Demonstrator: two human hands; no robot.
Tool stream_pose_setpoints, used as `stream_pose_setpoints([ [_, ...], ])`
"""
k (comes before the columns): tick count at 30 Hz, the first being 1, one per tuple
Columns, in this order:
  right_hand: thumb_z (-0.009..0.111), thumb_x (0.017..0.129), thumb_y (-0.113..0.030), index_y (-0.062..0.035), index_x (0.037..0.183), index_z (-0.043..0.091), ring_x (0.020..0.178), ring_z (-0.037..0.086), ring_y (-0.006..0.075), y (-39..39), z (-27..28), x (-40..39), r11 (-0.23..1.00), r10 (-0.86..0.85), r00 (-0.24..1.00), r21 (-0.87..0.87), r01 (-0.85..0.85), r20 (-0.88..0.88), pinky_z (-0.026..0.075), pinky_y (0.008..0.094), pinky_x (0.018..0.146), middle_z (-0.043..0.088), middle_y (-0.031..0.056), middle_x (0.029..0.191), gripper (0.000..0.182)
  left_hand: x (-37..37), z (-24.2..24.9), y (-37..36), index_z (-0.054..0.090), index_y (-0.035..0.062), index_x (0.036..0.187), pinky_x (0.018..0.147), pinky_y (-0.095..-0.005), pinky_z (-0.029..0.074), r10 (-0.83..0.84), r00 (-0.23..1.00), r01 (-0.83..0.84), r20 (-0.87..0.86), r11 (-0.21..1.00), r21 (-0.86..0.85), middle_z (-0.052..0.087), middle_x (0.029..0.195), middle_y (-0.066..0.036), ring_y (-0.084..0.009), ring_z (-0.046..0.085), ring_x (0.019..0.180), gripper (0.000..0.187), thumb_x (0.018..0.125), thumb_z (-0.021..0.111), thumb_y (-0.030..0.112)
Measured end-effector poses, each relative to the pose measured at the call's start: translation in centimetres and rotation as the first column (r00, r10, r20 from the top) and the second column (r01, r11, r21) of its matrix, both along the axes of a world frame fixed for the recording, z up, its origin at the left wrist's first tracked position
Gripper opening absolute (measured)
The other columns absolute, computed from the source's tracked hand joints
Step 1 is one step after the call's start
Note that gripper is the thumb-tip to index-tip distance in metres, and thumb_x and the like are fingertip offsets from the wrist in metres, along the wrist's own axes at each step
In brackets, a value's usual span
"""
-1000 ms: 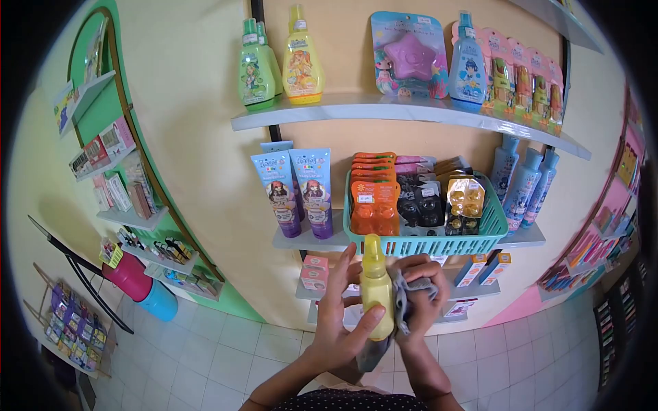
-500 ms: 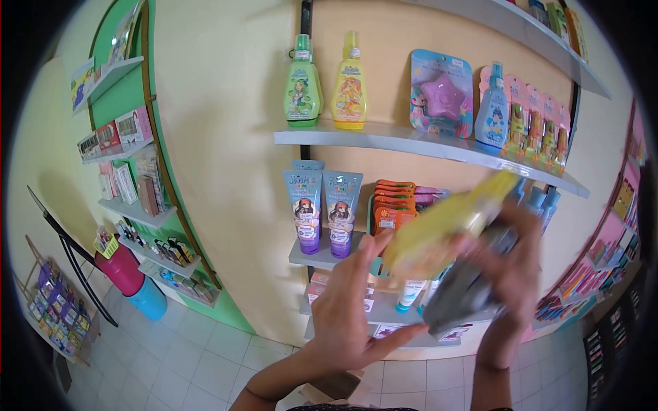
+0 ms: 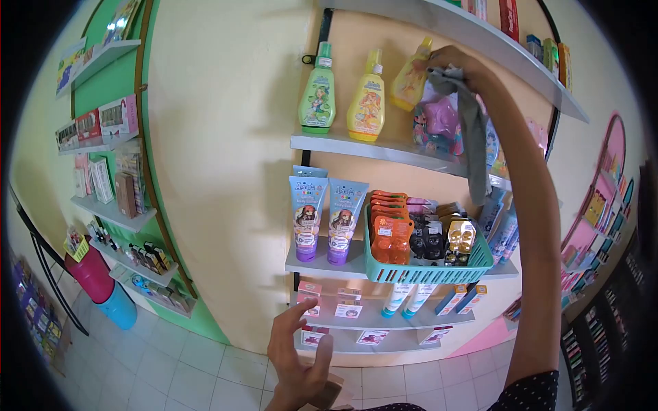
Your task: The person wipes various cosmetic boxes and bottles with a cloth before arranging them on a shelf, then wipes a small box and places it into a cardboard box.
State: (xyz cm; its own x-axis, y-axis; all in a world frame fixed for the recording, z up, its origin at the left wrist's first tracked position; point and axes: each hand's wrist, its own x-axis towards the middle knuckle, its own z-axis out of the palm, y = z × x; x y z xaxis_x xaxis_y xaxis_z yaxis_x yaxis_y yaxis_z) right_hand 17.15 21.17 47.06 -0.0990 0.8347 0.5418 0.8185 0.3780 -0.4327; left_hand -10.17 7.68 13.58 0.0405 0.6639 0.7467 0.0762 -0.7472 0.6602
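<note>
My right hand (image 3: 452, 63) reaches up to the upper shelf, closed around a yellow spray bottle (image 3: 411, 79), which is tilted and above the shelf surface. A grey cloth (image 3: 471, 137) hangs down from the same hand, in front of a pink star toy in a blister pack (image 3: 442, 118). Left of the held bottle, another yellow bottle (image 3: 367, 106) and a green bottle (image 3: 318, 96) stand upright. My left hand (image 3: 298, 353) is low, in front of the bottom shelves, fingers apart and holding nothing.
Below the upper shelf (image 3: 370, 148) stand lotion tubes (image 3: 346, 219) and a teal basket (image 3: 428, 272) of carded items. Lower shelves hold small boxes (image 3: 349, 305) and white tubes (image 3: 408, 300). Another shelf (image 3: 473, 34) overhangs my right arm. Left are green-backed shelves (image 3: 113, 140) and bins (image 3: 116, 309).
My right hand has carried the yellow bottle and cloth up to the upper shelf. My left hand has dropped away from the bottle. The view has shifted, uncovering the teal basket.
</note>
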Motion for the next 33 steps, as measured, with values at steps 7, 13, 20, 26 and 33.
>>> stream_pose_setpoints([
  [7,0.067,0.068,-0.028,0.0013,0.08,0.06,0.053,0.045,0.0066,4.1,-1.8,-2.1,0.982,-0.088,0.996,-0.171,0.085,-0.007,0.036,0.0213,0.047,0.055,0.002,0.064,0.032,-0.6,-0.2,-0.3,0.042,-0.0021,0.109,0.074,-0.0355,0.043,0.068,0.994,-0.061,0.087,0.995,-0.08,0.051,0.104,-0.016,-0.0268,0.05,0.098,0.04,0.072,0.05,0.01],
  [13,0.059,0.068,-0.013,0.0046,0.078,0.059,0.058,0.049,0.0108,5.6,-3.0,-2.3,0.987,0.059,0.998,-0.153,-0.056,0.014,0.04,0.0217,0.051,0.056,0.0052,0.068,0.02,-0.8,-0.2,-0.3,0.044,-0.0023,0.107,0.073,-0.0348,0.044,0.07,0.993,-0.062,0.1,0.995,-0.079,0.051,0.103,-0.016,-0.0263,0.051,0.097,0.037,0.072,0.049,0.008],
  [20,0.049,0.065,-0.005,0.0099,0.094,0.054,0.06,0.051,0.0127,5.9,-3.4,-2.9,0.98,0.013,1.0,-0.2,-0.013,0.001,0.042,0.0238,0.052,0.056,0.0091,0.075,0.034,-0.8,-0.2,-0.4,0.046,-0.0014,0.105,0.073,-0.0342,0.044,0.058,0.995,-0.049,0.081,0.992,-0.115,0.052,0.101,-0.015,-0.0251,0.051,0.095,0.035,0.071,0.051,0.008],
  [26,0.048,0.063,-0.003,0.0104,0.091,0.054,0.057,0.05,0.0117,6.0,-3.4,-3.0,0.981,0.023,0.999,-0.193,-0.028,-0.028,0.041,0.023,0.049,0.056,0.0081,0.074,0.031,-0.8,-0.3,-0.4,0.047,-0.0009,0.105,0.074,-0.0339,0.044,0.066,0.993,-0.055,0.097,0.992,-0.111,0.052,0.101,-0.014,-0.0244,0.051,0.095,0.034,0.072,0.051,0.008],
  [33,0.048,0.063,-0.003,0.0101,0.091,0.053,0.057,0.05,0.0118,5.7,-3.5,-3.3,0.987,-0.014,0.999,-0.161,0.009,-0.031,0.042,0.023,0.049,0.056,0.0084,0.074,0.032,-0.8,-0.4,-0.2,0.047,-0.0006,0.105,0.073,-0.0334,0.044,0.056,0.995,-0.047,0.08,0.993,-0.108,0.052,0.101,-0.014,-0.024,0.051,0.096,0.034,0.073,0.052,0.009],
])
